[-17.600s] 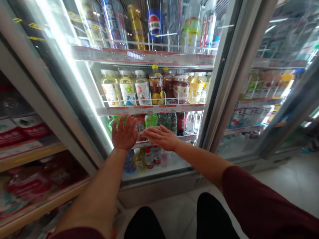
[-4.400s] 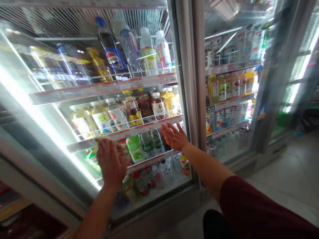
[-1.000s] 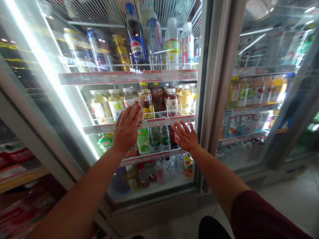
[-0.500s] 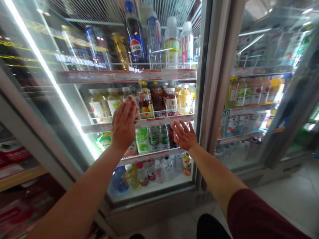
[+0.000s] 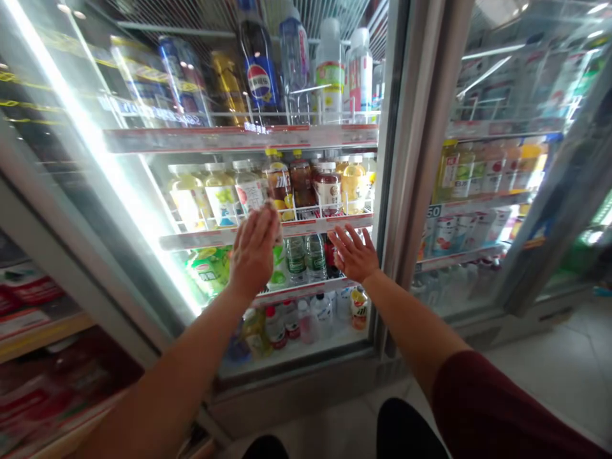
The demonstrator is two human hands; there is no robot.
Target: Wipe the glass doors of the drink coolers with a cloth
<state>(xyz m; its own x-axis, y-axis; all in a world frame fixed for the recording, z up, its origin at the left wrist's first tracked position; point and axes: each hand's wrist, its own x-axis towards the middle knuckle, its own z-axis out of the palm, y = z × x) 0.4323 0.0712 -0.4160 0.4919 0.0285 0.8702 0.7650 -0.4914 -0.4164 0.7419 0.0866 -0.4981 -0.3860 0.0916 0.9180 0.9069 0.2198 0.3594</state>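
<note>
My left hand [image 5: 253, 254] presses a light-coloured cloth [image 5: 278, 232] against the glass door of a drinks fridge. Its fingers lie close together over the cloth, so most of it is hidden. Off to the right, my right hand [image 5: 356, 256] rests flat on the same glass with its fingers spread and nothing in it. Behind the pane stand rows of bottles, among them a dark cola bottle [image 5: 258, 70] on the top shelf and a yellow drink bottle [image 5: 354, 185] below it.
A metal door frame [image 5: 423, 153] runs upright right of my right hand, with a second glass-fronted fridge section beyond. At left, a bright light strip [image 5: 95, 146] slants down beside the shelves, and packaged goods [image 5: 33, 284] sit on a rack. Tiled floor [image 5: 549, 370] shows lower right.
My left hand has slid right and slightly down across the glass with the cloth. My right hand stays in nearly the same spot.
</note>
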